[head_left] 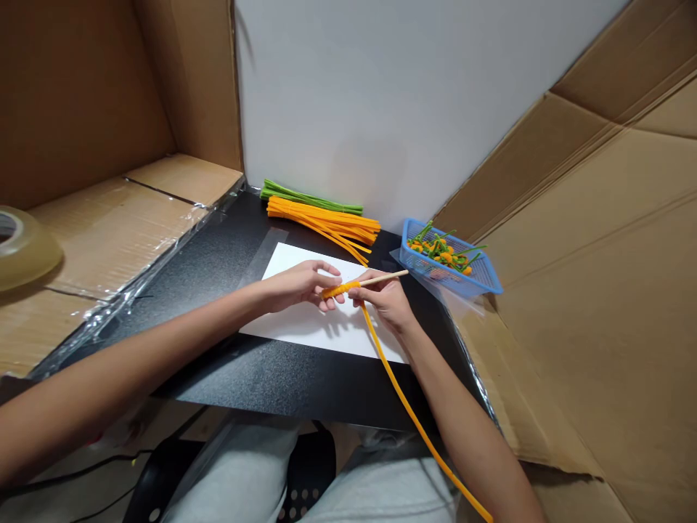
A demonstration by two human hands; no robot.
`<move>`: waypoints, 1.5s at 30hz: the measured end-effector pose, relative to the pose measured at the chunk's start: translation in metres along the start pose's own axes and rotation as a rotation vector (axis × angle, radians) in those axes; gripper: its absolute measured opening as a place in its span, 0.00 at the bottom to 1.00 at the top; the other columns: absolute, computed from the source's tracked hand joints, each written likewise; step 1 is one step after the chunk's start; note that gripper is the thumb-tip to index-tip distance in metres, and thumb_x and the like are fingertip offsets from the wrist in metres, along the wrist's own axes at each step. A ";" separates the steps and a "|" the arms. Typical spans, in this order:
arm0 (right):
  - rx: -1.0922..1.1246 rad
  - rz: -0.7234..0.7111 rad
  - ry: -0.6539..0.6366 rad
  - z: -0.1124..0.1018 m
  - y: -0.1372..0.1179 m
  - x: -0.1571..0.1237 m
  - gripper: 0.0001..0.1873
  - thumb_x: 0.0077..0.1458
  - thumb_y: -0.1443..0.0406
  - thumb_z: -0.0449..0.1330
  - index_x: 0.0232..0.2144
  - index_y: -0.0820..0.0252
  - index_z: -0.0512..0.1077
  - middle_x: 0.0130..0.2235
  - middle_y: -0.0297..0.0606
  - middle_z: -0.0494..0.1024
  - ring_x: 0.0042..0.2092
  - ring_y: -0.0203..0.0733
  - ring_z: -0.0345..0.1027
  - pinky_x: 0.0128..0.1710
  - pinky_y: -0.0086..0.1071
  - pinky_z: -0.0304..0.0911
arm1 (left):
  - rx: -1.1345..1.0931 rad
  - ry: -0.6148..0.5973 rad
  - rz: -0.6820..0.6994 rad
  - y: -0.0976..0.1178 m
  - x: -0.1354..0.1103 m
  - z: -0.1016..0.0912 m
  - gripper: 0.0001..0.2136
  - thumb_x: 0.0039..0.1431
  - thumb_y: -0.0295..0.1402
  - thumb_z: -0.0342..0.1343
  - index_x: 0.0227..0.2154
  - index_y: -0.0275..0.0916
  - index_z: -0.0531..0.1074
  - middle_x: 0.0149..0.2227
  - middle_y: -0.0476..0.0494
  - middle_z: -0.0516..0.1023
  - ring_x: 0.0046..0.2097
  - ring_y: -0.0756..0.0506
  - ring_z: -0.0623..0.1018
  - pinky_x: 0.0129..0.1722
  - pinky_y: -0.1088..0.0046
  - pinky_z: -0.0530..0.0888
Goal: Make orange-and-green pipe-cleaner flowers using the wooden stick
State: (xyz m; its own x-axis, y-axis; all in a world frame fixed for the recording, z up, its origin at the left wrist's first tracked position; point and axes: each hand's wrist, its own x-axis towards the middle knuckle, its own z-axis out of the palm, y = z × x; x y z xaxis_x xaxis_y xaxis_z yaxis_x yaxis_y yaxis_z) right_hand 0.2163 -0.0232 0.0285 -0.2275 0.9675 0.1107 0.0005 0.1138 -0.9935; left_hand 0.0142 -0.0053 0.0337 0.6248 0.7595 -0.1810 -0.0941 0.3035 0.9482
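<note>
Above a white sheet of paper (294,319), a thin wooden stick (384,277) is held nearly level, its bare end pointing right. Tight turns of an orange pipe cleaner (341,290) wrap its left part. My left hand (305,284) holds the wrapped end between thumb and fingers, the other fingers loosely spread. My right hand (385,298) is closed, pinching the pipe cleaner against the stick where the coil ends. From there the loose orange tail hangs in a long curve past the table's front edge, beside my right forearm.
A bundle of orange pipe cleaners (321,220) and a green bundle (310,197) lie at the back of the black table (261,378). A blue basket (482,280) at right holds several orange-and-green pieces. A tape roll (33,258) sits on cardboard at left. Cardboard walls flank both sides.
</note>
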 end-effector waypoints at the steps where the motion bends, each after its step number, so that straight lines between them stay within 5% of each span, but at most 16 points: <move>1: -0.004 -0.009 0.009 0.000 0.001 0.000 0.14 0.35 0.60 0.76 0.22 0.60 0.78 0.22 0.33 0.76 0.21 0.35 0.67 0.22 0.30 0.65 | 0.147 0.067 0.117 0.000 -0.001 0.001 0.17 0.57 0.37 0.60 0.45 0.36 0.65 0.31 0.42 0.78 0.29 0.47 0.77 0.30 0.72 0.72; 6: -0.001 -0.027 0.032 0.004 0.005 0.001 0.15 0.39 0.57 0.75 0.21 0.61 0.76 0.21 0.33 0.74 0.21 0.34 0.66 0.22 0.29 0.64 | 0.960 0.194 0.658 -0.004 -0.008 0.007 0.17 0.54 0.41 0.62 0.44 0.40 0.71 0.42 0.41 0.78 0.43 0.43 0.76 0.41 0.70 0.69; 12: -0.030 -0.016 0.000 0.007 0.007 -0.001 0.14 0.42 0.57 0.73 0.25 0.61 0.78 0.24 0.34 0.76 0.22 0.33 0.66 0.24 0.29 0.63 | 1.227 0.296 0.635 -0.013 -0.004 0.008 0.08 0.63 0.37 0.53 0.34 0.39 0.75 0.33 0.41 0.79 0.36 0.44 0.76 0.35 0.71 0.66; 17: 0.019 0.064 -0.066 0.002 0.003 0.000 0.19 0.37 0.61 0.75 0.34 0.60 0.79 0.28 0.34 0.79 0.25 0.34 0.69 0.27 0.30 0.65 | 1.028 0.343 0.616 -0.010 -0.005 0.005 0.04 0.60 0.32 0.56 0.36 0.39 0.74 0.33 0.43 0.81 0.34 0.46 0.78 0.34 0.73 0.67; 22: 0.027 0.066 -0.097 -0.002 0.002 0.000 0.24 0.38 0.63 0.75 0.41 0.58 0.78 0.29 0.33 0.80 0.27 0.35 0.71 0.28 0.31 0.68 | 0.573 0.212 0.476 -0.007 -0.005 0.007 0.11 0.58 0.33 0.59 0.43 0.37 0.68 0.29 0.44 0.81 0.30 0.47 0.78 0.32 0.73 0.71; 28: -0.011 -0.014 -0.118 -0.001 -0.004 -0.004 0.16 0.40 0.63 0.74 0.35 0.56 0.81 0.29 0.34 0.80 0.27 0.36 0.72 0.28 0.31 0.70 | 0.076 -0.037 0.173 -0.004 0.000 0.003 0.18 0.55 0.35 0.63 0.43 0.37 0.62 0.25 0.46 0.78 0.25 0.50 0.75 0.27 0.74 0.71; 35: -0.057 -0.071 -0.080 0.004 -0.011 -0.007 0.11 0.37 0.61 0.75 0.25 0.59 0.81 0.24 0.35 0.78 0.23 0.36 0.70 0.23 0.31 0.68 | 0.000 -0.238 -0.030 0.003 -0.003 0.001 0.15 0.57 0.40 0.62 0.39 0.34 0.68 0.26 0.46 0.75 0.22 0.55 0.69 0.21 0.80 0.63; 39: -0.062 -0.091 -0.028 0.002 -0.002 -0.004 0.14 0.39 0.57 0.75 0.23 0.60 0.79 0.23 0.35 0.78 0.22 0.36 0.69 0.21 0.29 0.66 | 0.322 -0.162 0.179 0.004 -0.005 0.005 0.19 0.58 0.48 0.58 0.42 0.37 0.67 0.31 0.43 0.79 0.28 0.49 0.76 0.26 0.76 0.68; 42: -0.068 -0.094 0.004 0.002 0.004 -0.002 0.15 0.40 0.56 0.74 0.23 0.61 0.78 0.24 0.35 0.78 0.22 0.35 0.69 0.22 0.28 0.65 | 0.828 0.058 0.514 -0.001 -0.007 0.008 0.21 0.54 0.46 0.63 0.45 0.38 0.68 0.35 0.44 0.80 0.33 0.47 0.78 0.29 0.74 0.69; 45: -0.042 -0.094 0.005 0.002 0.007 -0.001 0.14 0.40 0.57 0.74 0.22 0.61 0.78 0.22 0.34 0.76 0.21 0.34 0.67 0.21 0.28 0.63 | 1.318 0.269 0.824 -0.009 -0.007 0.009 0.11 0.61 0.39 0.58 0.39 0.37 0.72 0.34 0.44 0.80 0.34 0.46 0.78 0.30 0.74 0.68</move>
State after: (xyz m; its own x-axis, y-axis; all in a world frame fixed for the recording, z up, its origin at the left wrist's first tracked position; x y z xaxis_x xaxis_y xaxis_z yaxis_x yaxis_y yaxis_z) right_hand 0.2143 -0.0240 0.0216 -0.2232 0.9532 0.2040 0.0203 0.2137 -0.9767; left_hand 0.0174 -0.0186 0.0288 0.5804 0.5762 0.5754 0.4782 -0.8131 0.3318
